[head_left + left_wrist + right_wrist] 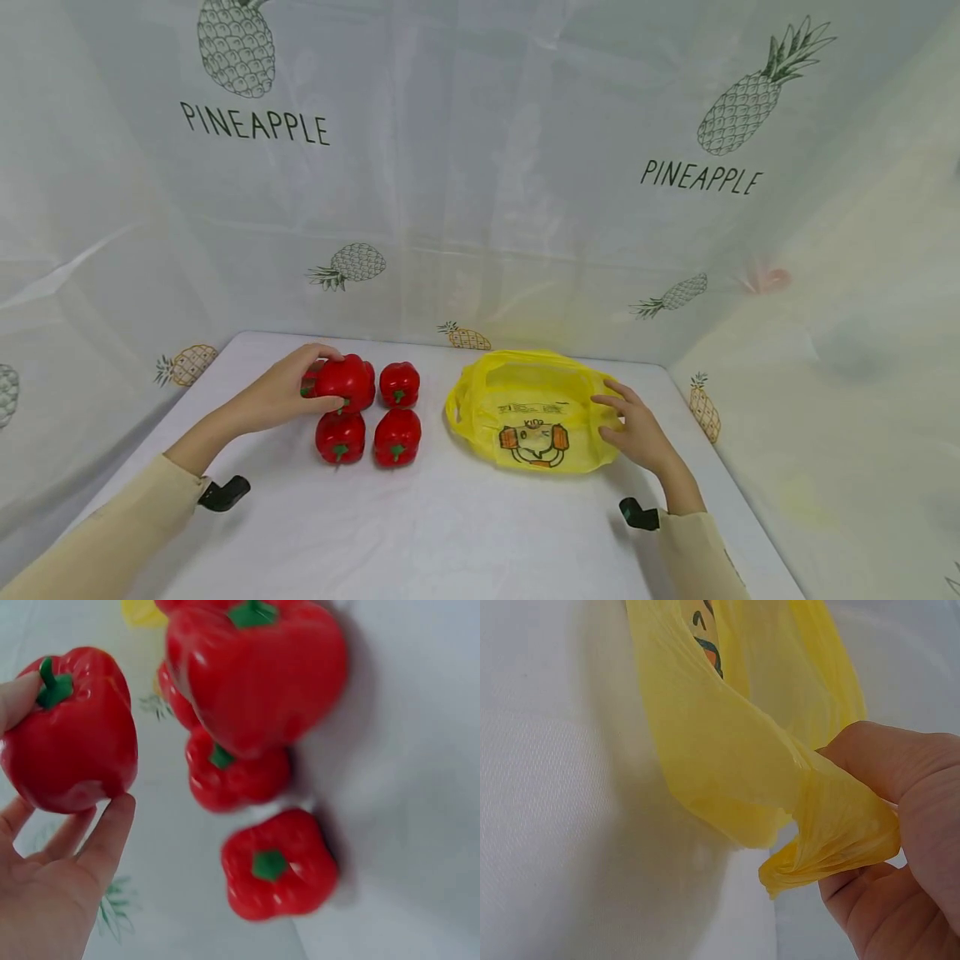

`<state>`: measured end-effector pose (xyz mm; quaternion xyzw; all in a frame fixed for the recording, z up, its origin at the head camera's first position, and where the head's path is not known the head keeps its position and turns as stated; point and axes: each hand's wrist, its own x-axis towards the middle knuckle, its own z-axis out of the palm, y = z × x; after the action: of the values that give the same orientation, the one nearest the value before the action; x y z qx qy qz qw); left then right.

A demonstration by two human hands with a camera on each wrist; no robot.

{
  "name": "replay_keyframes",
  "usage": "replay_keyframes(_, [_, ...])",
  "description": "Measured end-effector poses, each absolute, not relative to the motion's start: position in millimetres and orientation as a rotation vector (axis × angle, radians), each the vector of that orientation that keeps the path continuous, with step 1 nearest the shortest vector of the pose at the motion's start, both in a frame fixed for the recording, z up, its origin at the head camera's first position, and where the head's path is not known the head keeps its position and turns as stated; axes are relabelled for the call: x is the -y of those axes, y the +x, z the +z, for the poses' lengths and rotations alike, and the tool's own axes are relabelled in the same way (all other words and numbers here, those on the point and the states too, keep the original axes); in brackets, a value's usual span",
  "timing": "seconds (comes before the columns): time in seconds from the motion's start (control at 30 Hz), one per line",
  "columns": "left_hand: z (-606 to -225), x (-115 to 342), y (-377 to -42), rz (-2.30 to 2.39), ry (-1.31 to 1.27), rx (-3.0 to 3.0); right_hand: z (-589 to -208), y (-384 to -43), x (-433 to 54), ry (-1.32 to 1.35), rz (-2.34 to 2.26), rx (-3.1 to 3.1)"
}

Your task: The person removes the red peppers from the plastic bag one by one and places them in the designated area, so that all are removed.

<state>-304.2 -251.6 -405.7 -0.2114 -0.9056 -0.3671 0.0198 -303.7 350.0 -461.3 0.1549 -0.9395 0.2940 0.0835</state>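
My left hand (281, 393) grips a red bell pepper (347, 382) with a green stem. In the left wrist view, the thumb lies by the stem and the fingertips touch the opposite side of this held pepper (79, 742). Close by are more red bell peppers, among them a front one (340, 438), one to its right (397, 437) and one behind (399, 384). Another is partly hidden behind the left hand. My right hand (637, 429) pinches the gathered right edge of a yellow plastic bag (536, 408), whose mouth is spread open.
A white cloth covers the table (450, 533). Behind it and at both sides hangs a pale curtain (480, 208) printed with pineapples. The bag stands right of the peppers, with a gap between them. A printed cartoon face (535, 442) marks its front.
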Motion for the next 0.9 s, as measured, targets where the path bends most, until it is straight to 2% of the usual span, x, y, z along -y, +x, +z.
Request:
replay_keyframes(0.33, [-409.9, 291.6, -296.6, -1.119, -0.653, 2.794, -459.1, -304.3, -348.7, 0.466, 0.860, 2.796])
replay_keyframes(0.9, [-423.3, 322.1, -284.0, -1.141, -0.659, 2.843, -457.5, -301.3, -347.7, 0.437, 0.879, 2.809])
